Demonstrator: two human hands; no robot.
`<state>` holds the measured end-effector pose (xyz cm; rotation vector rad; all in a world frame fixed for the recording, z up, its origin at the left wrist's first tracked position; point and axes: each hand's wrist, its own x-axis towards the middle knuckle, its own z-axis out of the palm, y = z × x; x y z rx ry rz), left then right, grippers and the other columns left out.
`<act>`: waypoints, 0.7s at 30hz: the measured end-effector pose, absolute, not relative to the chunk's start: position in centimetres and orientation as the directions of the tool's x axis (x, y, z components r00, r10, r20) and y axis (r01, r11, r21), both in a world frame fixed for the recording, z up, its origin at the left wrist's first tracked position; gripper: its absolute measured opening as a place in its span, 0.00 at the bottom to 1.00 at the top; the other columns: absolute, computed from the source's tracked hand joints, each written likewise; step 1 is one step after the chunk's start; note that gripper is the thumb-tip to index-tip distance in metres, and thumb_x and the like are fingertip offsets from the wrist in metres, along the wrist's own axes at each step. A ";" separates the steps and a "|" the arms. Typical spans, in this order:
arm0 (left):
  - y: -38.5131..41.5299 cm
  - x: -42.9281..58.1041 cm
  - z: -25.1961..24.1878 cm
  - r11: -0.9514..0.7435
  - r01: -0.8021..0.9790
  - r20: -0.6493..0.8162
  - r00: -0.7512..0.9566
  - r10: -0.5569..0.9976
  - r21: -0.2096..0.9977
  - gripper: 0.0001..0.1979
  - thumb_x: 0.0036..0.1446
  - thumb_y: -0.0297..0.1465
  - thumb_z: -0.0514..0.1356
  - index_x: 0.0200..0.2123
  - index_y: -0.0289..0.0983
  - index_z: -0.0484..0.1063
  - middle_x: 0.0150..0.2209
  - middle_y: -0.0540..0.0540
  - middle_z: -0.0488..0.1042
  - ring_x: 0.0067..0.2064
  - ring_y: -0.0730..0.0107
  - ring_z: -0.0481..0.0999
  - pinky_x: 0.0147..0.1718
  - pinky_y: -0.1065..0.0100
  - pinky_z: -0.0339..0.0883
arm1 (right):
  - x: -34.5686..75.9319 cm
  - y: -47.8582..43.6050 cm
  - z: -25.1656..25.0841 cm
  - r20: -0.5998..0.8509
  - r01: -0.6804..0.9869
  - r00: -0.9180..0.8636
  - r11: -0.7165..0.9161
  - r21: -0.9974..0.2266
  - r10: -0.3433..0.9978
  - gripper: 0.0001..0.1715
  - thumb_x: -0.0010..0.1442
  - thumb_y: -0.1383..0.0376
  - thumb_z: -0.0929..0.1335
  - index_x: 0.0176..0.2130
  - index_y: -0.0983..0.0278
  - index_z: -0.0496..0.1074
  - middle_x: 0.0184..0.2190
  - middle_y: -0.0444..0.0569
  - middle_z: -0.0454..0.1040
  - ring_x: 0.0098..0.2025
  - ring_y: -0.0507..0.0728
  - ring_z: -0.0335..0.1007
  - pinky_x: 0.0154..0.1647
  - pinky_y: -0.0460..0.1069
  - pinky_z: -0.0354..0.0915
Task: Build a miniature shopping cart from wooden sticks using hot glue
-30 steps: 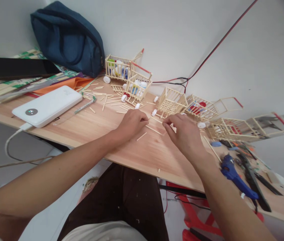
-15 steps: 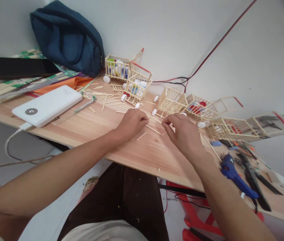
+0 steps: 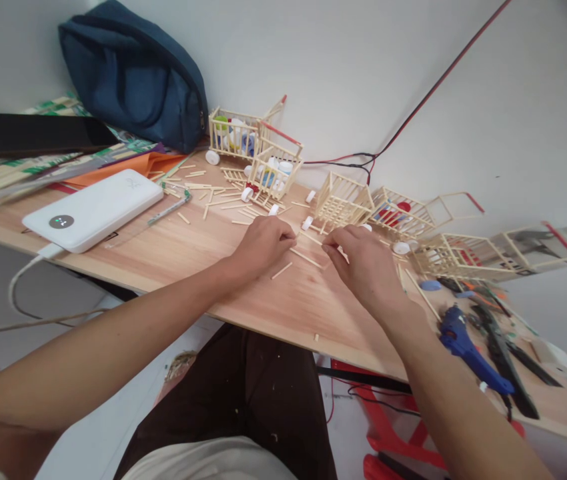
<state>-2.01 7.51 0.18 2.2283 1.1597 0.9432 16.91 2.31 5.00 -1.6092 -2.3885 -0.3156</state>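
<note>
Over the middle of the wooden table, my two hands face each other with fingertips pinched. My right hand holds the end of a thin wooden stick, which points toward my left hand. My left hand has thumb and fingers pressed together; what is between them is too small to tell. A second wooden stick lies just below the fingertips, its left end close to my left hand. One short stick piece rests nearer the table's front edge. Behind my hands stands a stick-built basket with white wheels.
Small stick carts holding bottle caps stand along the wall, others at right. Loose stick pieces are scattered left of centre. A white power bank and a blue bag occupy the left. A blue glue gun and black cutters lie at right.
My hands and the sticks hold nearly the same position. The whole view has shifted very slightly.
</note>
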 end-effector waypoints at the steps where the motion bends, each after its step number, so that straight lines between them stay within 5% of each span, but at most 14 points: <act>1: 7.5 -2.0 0.2 -0.541 0.527 0.360 0.412 0.837 0.655 0.12 0.51 0.27 0.57 0.17 0.34 0.72 0.18 0.50 0.68 0.24 0.73 0.64 0.28 0.68 0.51 | 16.9 2.3 5.0 0.317 0.928 -0.363 0.370 0.041 0.876 0.09 0.64 0.65 0.62 0.33 0.62 0.69 0.33 0.51 0.72 0.37 0.58 0.65 0.33 0.50 0.56; 21: 7.5 -2.0 0.2 -0.549 0.515 0.371 0.413 0.832 0.658 0.13 0.50 0.26 0.57 0.16 0.33 0.71 0.17 0.52 0.65 0.24 0.75 0.61 0.28 0.69 0.50 | 16.8 2.4 4.8 0.326 0.909 -0.405 0.416 0.039 0.854 0.08 0.62 0.68 0.62 0.31 0.62 0.66 0.32 0.51 0.70 0.37 0.58 0.63 0.34 0.50 0.56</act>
